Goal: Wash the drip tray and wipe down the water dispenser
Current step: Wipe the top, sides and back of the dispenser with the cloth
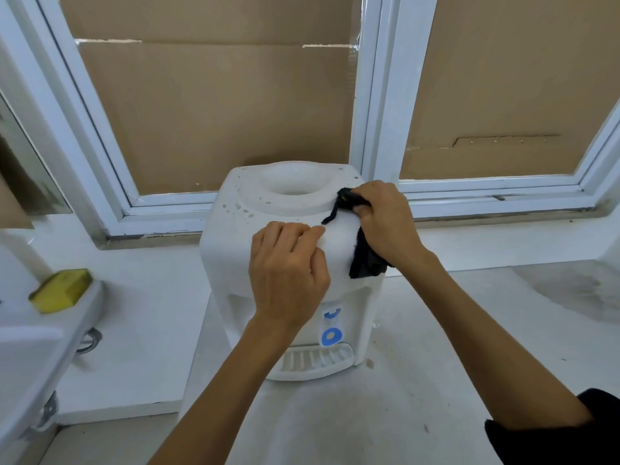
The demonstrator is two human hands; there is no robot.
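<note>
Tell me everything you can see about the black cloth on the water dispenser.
The black cloth looks soft and limp, like thin fabric, bunched rather than folded. The right hand grips it against the top right corner of the white water dispenser. One end pokes out beyond the fingers near the round bottle well, with a thin strand trailing over the top surface; the larger part hangs down the dispenser's right side below the hand. The left hand rests on the dispenser's front edge, not touching the cloth.

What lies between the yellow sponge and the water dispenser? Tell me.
Head view: nothing stands between the yellow sponge on the sink rim and the water dispenser, only bare white counter.
</note>
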